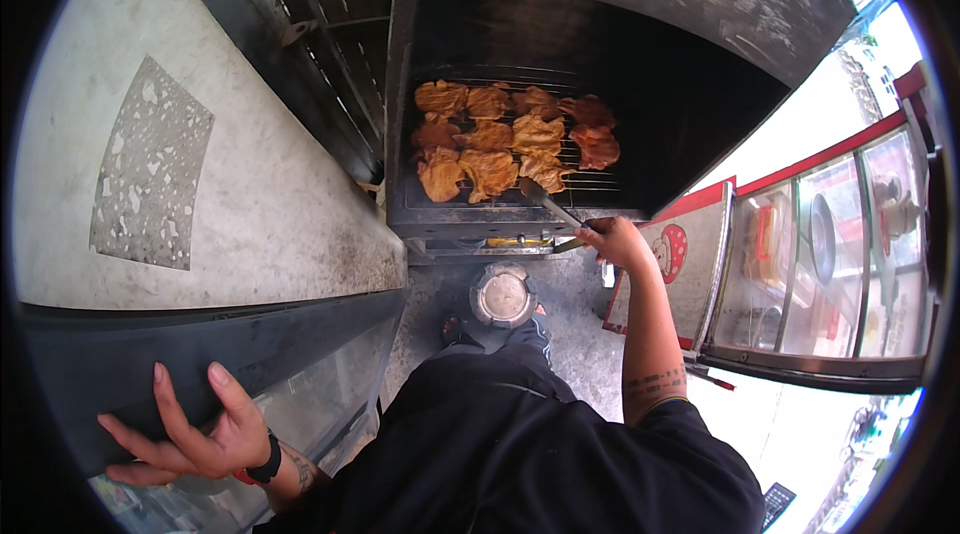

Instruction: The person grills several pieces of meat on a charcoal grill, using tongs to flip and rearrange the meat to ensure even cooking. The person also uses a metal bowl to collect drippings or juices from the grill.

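Nearest, at seven o'clock, left hand (pixel 195 439) with spread fingers released, flat against the dark edge of the glass-fronted black counter (pixel 120 354); at three o'clock of centre, right hand (pixel 618 242) clenched around long metal tongs (pixel 550 204), tips touching the closest piece. Farther, at twelve o'clock, about ten orange-brown flattened meat pieces (pixel 500 139) laid close together on the wire grill rack (pixel 590 179) inside the black hooded metal grill (pixel 620 54), already well coloured, seemingly far along, none lifted off yet.

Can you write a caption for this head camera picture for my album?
Right hand reaches metal tongs toward browned meat pieces on a grill rack; left hand rests on a dark counter edge.
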Motion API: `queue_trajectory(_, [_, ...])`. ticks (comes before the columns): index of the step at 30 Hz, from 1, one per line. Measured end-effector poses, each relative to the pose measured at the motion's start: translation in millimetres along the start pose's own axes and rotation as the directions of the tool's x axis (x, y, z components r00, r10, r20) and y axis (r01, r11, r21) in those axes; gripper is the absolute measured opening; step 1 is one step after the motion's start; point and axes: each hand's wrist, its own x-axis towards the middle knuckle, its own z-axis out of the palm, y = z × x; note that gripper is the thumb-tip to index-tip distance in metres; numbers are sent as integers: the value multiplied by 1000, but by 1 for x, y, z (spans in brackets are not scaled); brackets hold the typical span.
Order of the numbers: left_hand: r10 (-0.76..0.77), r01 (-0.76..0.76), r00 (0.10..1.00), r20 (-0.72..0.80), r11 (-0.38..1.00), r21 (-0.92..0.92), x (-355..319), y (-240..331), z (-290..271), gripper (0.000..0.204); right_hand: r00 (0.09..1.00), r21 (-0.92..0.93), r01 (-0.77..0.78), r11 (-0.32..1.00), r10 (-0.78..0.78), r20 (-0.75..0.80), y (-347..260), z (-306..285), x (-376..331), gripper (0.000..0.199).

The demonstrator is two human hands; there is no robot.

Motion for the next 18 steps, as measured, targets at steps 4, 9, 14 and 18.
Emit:
queue_trajectory(4, [0,0,1000,-5,1000,-3,1,1,1,41,998,123,-33,992,27,56,14,11,13,45])
queue_trajectory(9, [-2,2,1000,-11,1000,-8,2,1,2,41,988,341,-94,935,44,151,16,31,38,49])
queue_trajectory(14, [-16,16,1000,-1,1000,-2,1,2,0,41,983,349,-102,932,39,181,17,29,31,47])
queue_trajectory(18, [-13,12,1000,-28,1000,-27,2,1,3,40,971,379,-166,910,84,225,17,24,30,42])
